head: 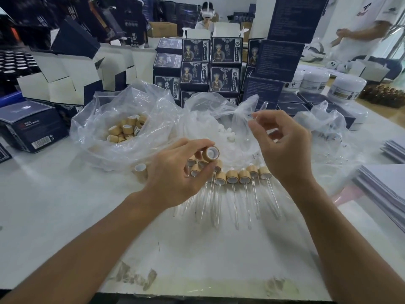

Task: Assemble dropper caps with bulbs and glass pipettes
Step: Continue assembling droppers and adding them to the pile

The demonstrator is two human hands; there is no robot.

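Head view:
L hand [175, 172]: thumb + fingers pinch a bamboo cap [210, 153], white-lined opening facing up-right, held above the finished droppers.
R hand [282, 148]: fingertips pinch a glass pipette [260, 109], tip pointing up and away, well apart from the cap.
Done so far: row of finished droppers [238, 178] on the table [65, 205], tubes toward the wearer.
Stock: bag of caps [127, 128] at left, bag of white bulbs [228, 134] in the middle.
Step (judged): pipette goes into cap next.
Risk: tube is thin + clear, so an off-axis push could snap it or miss the hole.
Risk 2: hands work over the row; a dropped cap could scatter it.
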